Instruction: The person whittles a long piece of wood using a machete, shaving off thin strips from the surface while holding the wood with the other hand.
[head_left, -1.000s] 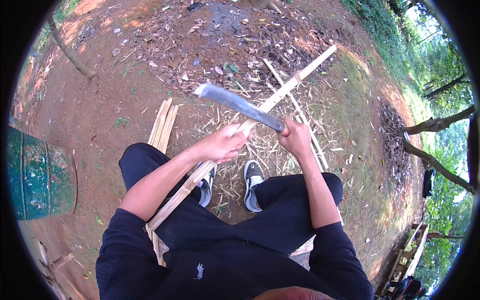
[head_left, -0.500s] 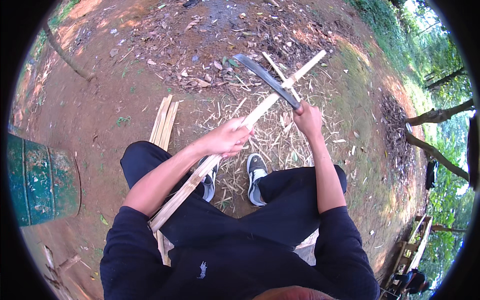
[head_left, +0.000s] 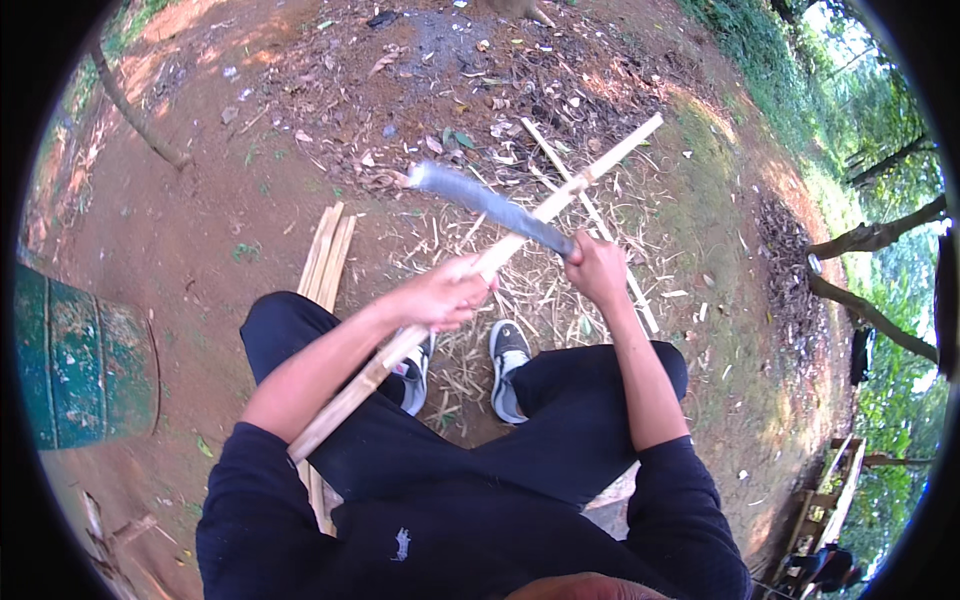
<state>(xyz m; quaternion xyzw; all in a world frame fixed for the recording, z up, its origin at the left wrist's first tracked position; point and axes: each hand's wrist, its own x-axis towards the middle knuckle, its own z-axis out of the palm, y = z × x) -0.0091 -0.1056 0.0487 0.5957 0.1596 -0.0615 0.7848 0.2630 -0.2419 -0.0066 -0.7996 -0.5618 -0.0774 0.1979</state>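
My left hand [head_left: 443, 292] is wrapped round a long pale bamboo strip [head_left: 612, 160], which slants from under my left forearm out to the far right. My right hand [head_left: 597, 268] grips a machete [head_left: 490, 206] by its handle, mostly hidden in the fist. The dark, slightly curved blade lies across the strip just beyond my left hand and points to the far left, blurred by motion. Whether its edge bites into the strip, I cannot tell. A thinner strip [head_left: 548, 148] lies on the ground, crossing beneath the held one.
Several split strips [head_left: 325, 260] lie beside my left knee. Shavings [head_left: 520, 290] litter the soil round my shoes [head_left: 508, 345]. A green metal drum [head_left: 85, 360] stands at the left. Dry leaves [head_left: 480, 95] cover the ground ahead; forked branches [head_left: 870, 238] rise at the right.
My right hand has drawn the machete nearer and to the left along the strip. The blade now blurs and points further left. My left hand keeps its hold, slightly lower in view.
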